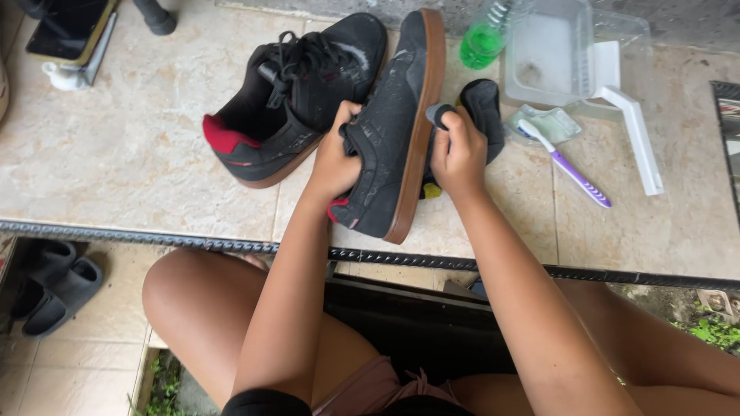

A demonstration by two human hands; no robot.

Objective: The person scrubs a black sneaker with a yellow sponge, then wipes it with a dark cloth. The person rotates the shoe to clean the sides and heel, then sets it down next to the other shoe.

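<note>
Black suede shoe (389, 131), scuffed whitish, brown-soled, on edge.

Dark phone screen (68, 27), green bottle (482, 42).

Bare arms, pinkish shorts (370, 389) (drawstring tied).

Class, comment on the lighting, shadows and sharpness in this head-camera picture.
Head view: soft, even daylight, no harsh glare; faint shadows beside the held shoe and second shoe; left hand and right hand sharp; edges bow slightly from the wide lens.
</note>
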